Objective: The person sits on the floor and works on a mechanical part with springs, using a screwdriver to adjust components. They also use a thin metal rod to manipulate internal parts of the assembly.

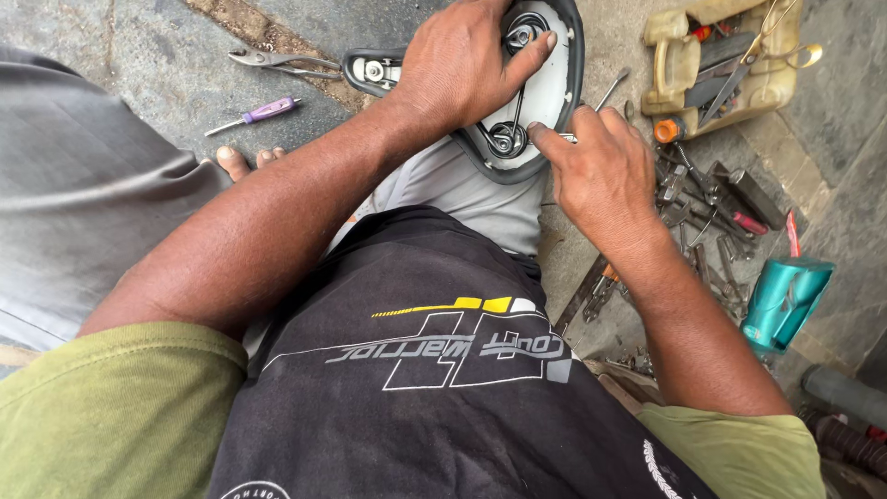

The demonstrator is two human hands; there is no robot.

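An upturned bicycle saddle (552,88) with a white underside, black rim and coiled springs rests on my knee. My left hand (462,60) lies over the middle of it, thumb stretched toward the front spring, gripping the frame. My right hand (601,171) is at the saddle's near right edge, fingers pinched on a slim metal tool (612,90) whose shaft sticks out to the upper right.
Pliers (282,62) and a purple-handled screwdriver (259,114) lie on the ground at upper left. A yellowish cut plastic can (679,65) holds tools at upper right. Below it are several loose wrenches and screwdrivers (716,208) and a teal object (783,300).
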